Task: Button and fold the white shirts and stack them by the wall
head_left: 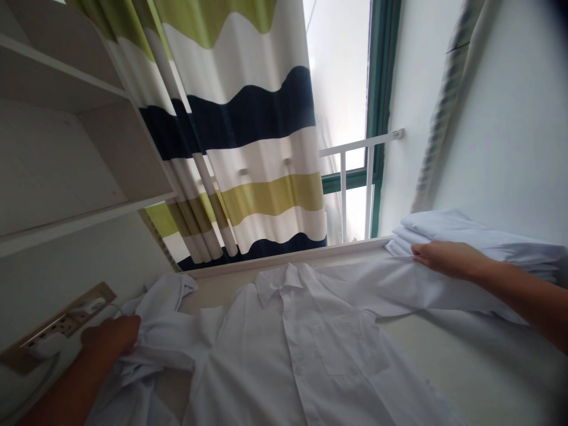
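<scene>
A white button-up shirt (266,355) with a collar and a chest pocket lies front side up on a pale surface (448,355). Its sleeves are spread out to both sides. My left hand (113,334) is closed on the sleeve at the left, by more crumpled white cloth (164,293). On the other side, my right hand (448,257) pinches the upper edge of the right sleeve, pulled out nearly straight. Just behind that hand sits a stack of folded white clothes (461,225). The shirt's lower end runs out of view.
A power strip (66,325) with plugs is mounted on the wall beside my left hand. White shelves (89,213) jut out at upper left. A striped curtain (266,142) hangs beyond the surface's far edge, with a white railing (355,145) and a window to its right.
</scene>
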`<action>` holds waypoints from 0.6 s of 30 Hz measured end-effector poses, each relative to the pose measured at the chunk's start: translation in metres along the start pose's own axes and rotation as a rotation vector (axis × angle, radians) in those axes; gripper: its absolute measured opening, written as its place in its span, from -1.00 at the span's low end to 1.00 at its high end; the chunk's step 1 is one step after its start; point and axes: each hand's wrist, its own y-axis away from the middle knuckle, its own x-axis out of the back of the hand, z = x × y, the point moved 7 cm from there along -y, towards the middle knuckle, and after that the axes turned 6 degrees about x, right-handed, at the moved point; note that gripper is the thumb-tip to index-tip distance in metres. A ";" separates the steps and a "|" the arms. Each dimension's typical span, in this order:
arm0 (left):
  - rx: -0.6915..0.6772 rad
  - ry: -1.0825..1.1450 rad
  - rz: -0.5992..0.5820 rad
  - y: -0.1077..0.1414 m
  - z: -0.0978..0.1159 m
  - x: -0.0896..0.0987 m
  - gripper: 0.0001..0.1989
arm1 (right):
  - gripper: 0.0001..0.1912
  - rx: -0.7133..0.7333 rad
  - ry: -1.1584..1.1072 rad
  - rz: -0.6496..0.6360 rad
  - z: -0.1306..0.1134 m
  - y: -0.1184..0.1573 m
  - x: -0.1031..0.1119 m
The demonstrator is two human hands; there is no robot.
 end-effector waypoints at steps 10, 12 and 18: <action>-0.632 0.206 0.119 0.079 0.232 0.010 -0.50 | -0.73 -0.079 -0.005 -0.105 0.042 0.032 0.041; -0.645 0.250 0.007 0.083 0.251 -0.019 -0.39 | -0.65 -0.107 -0.025 -0.028 0.043 0.045 0.048; -0.569 0.428 -0.126 0.062 0.215 -0.086 -0.26 | -0.53 -0.232 -0.194 0.586 0.069 0.149 0.059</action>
